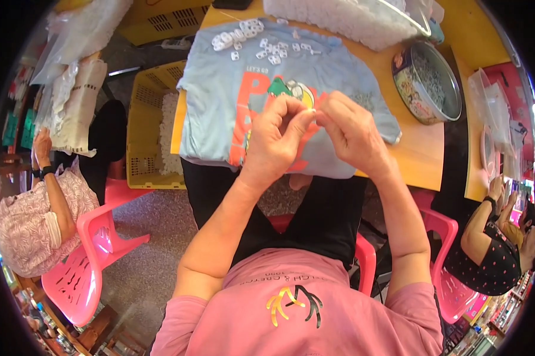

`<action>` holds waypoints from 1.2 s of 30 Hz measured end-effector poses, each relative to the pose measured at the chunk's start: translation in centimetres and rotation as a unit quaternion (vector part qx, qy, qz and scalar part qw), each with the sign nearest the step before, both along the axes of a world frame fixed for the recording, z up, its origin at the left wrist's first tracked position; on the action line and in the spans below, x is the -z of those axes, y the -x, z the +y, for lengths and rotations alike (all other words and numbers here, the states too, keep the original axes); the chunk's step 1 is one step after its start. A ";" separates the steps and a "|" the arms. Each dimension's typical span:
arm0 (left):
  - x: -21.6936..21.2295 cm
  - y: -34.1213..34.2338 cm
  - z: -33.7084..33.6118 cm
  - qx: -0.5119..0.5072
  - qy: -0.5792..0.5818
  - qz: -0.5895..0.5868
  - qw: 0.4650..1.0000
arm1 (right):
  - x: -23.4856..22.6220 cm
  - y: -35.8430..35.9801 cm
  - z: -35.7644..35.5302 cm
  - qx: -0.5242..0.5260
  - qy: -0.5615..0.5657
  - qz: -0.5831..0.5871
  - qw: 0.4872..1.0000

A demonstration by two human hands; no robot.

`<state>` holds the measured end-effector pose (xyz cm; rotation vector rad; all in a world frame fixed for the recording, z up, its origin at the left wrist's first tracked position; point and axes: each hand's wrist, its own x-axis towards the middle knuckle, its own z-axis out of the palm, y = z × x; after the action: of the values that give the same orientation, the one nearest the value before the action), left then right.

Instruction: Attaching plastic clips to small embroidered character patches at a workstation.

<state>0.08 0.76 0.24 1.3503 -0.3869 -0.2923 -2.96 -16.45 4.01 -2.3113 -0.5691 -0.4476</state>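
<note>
Both my hands meet over a light blue printed T-shirt (211,118) spread on the table. My left hand (272,141) pinches a tiny white piece (312,111) between thumb and forefinger; most of it is hidden. Fingertips of my right hand (353,132) press together right beside that piece, and what they hold is too small to make out. Farther back on the shirt lie a heap of white plastic parts (238,35) and several loose white parts (274,50). Right of my right hand is a small pile of grey metal bits (363,99).
A round tin (402,89) of metal pieces stands on the wooden table (424,151) at right. A white-rimmed container (362,24) of white parts is at the back. Left is a yellow crate (141,118). People sit on both sides, by pink chairs (89,255).
</note>
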 end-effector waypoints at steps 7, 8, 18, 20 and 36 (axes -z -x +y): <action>0.1 0.3 -0.4 -0.017 0.069 0.027 0.997 | 2.2 -0.2 1.0 0.034 -0.040 -0.022 0.998; 0.1 0.3 -0.4 -0.011 0.076 0.030 0.997 | 2.1 -0.2 1.1 0.043 -0.045 -0.021 0.998; -0.6 0.1 -0.2 -0.033 0.187 0.117 0.975 | -2.0 -4.8 -0.4 -0.026 -0.030 0.110 0.993; -0.5 0.1 -0.3 -0.049 0.150 0.085 0.984 | -2.0 -7.5 -0.9 0.087 -0.033 0.086 0.992; 0.3 0.2 -0.4 -0.047 0.101 0.053 0.992 | 1.7 -18.0 -0.3 0.133 0.478 -0.108 0.861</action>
<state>-0.10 0.32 -0.04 1.1460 -0.2560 -0.2399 15.00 -16.74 2.36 -3.3534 -0.6754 -0.6619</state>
